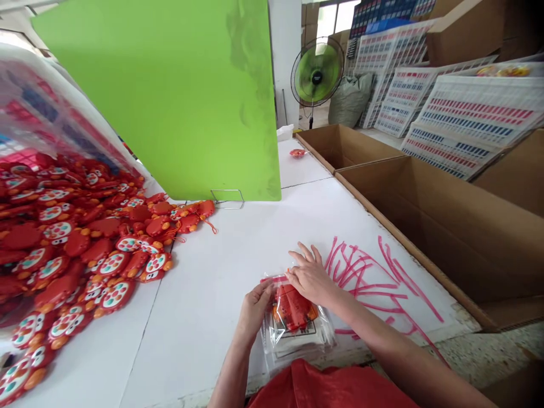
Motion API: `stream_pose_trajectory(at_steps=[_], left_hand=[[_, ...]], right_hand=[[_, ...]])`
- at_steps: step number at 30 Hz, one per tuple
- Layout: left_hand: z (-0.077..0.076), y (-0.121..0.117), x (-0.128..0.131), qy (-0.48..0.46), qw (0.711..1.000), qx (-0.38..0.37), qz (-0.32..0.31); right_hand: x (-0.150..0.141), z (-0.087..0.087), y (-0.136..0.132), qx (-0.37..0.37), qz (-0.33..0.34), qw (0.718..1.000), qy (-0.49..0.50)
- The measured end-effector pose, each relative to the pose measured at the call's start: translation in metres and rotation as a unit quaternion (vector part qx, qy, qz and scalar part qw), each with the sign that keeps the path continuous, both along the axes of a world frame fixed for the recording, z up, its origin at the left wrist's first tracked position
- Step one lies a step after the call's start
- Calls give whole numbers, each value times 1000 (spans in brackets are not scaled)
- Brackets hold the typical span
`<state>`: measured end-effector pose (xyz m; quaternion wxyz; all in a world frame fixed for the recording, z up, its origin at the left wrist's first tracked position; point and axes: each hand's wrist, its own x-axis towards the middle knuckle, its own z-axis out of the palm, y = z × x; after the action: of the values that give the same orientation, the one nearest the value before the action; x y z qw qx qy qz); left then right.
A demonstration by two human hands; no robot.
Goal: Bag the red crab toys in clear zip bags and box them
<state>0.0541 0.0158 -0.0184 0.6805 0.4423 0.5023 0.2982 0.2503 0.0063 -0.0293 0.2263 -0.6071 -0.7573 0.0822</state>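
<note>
- Ahead of your hands, the room reads as a packing floor: stacks of white printed sheets [480,107] lean against cartons far to the right, beside a grey sack [351,101] and a green stand fan [317,72], which seems aimed toward the work area
- Under your hands, the white-covered table [204,294] runs forward, its bare top giving you a flat place to work
- Ahead and left of your hands, a green board [170,96] stands upright in a wire stand [227,199], apparently dividing your place from the next one
- To the right of your hands, open cardboard boxes [425,226] sit against the table edge, probably placed so that they are one short reach away
- To the left, a large heap of red crab-shaped pieces [55,243] with orange feet spills from a clear plastic sack [38,107], within easy reach of your left hand
- Just right of your hands, pink scribbles [365,277] mark the table top
- Directly beneath your hands, at the near edge of the table, lies a clear plastic bag [293,345], with a red piece [291,306] inside
- Your left hand [255,309] is closed on the bag's upper left edge, seemingly steadying it
- Your right hand [312,277] lies open across the top of the bag, fingers spread, likely pressing it flat
</note>
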Motion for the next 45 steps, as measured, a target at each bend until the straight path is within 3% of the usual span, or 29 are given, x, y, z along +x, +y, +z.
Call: stream_pose_trajectory(at_steps=[6, 14, 21, 24, 28, 31, 35, 41, 45], left_hand=[[1, -1, -3, -9, 1000, -3, 11], [-11, 1, -7, -26, 1000, -1, 17], [2, -3, -6, -66, 997, -1, -34], [3, -4, -5, -73, 997, -3, -33], [-4, -4, -5, -62, 998, -15, 0], [-7, -4, -6, -58, 998, -25, 23], [-9, -4, -8, -89, 995, -35, 32], [-10, -4, -12, -107, 993, -44, 33], [-12, -2, -17, -128, 990, -60, 29]], right_hand=[[-7, -3, 6, -36, 76, 994, 76], [-13, 7, 6, -41, 179, 965, 187], [-21, 14, 7, -70, 212, 933, 281], [-12, 10, 9, -46, 173, 931, 319], [13, -5, 13, -3, 33, 946, 321], [27, -20, 11, -67, -6, 951, 300], [27, -30, 4, -121, -52, 936, 328], [18, -24, 4, -201, 27, 898, 391], [24, -22, 5, -240, 7, 857, 457]])
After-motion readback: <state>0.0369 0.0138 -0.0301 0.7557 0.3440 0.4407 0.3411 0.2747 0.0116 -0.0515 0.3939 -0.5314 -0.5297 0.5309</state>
